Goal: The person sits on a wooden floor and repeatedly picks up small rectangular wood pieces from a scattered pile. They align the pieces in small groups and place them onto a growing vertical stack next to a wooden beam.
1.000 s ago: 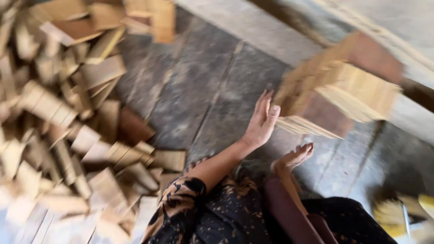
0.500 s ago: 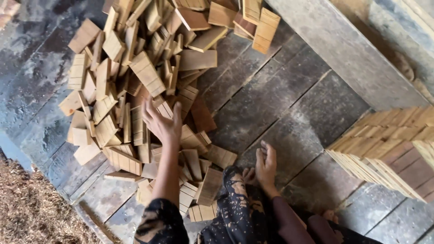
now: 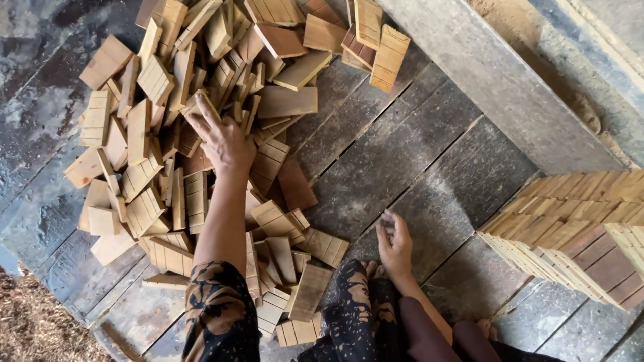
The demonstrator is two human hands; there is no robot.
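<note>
Pale tan wooden blocks (image 3: 201,121), some reddish-brown, lie on a grey, dark-stained plank floor (image 3: 402,154), the stacked blocks (image 3: 577,221) show yellow-tan edges, and the sleeve (image 3: 218,315) is black with brown blotches.

Underfoot, a worn floor of dark grey wooden planks (image 3: 409,154), stained and streaked, with seams running on a slant. On its left half, a loose heap of small pale rectangular wooden slats (image 3: 194,154), many grooved, lying flat, tilted and overlapping; at the right edge, a neat slanting stack of the same light brown slats (image 3: 577,228), set well apart from the heap. Along the upper right, a long grey timber beam (image 3: 510,87) across the boards, and at the lower left corner a patch of brownish sawdust (image 3: 27,322).
</note>
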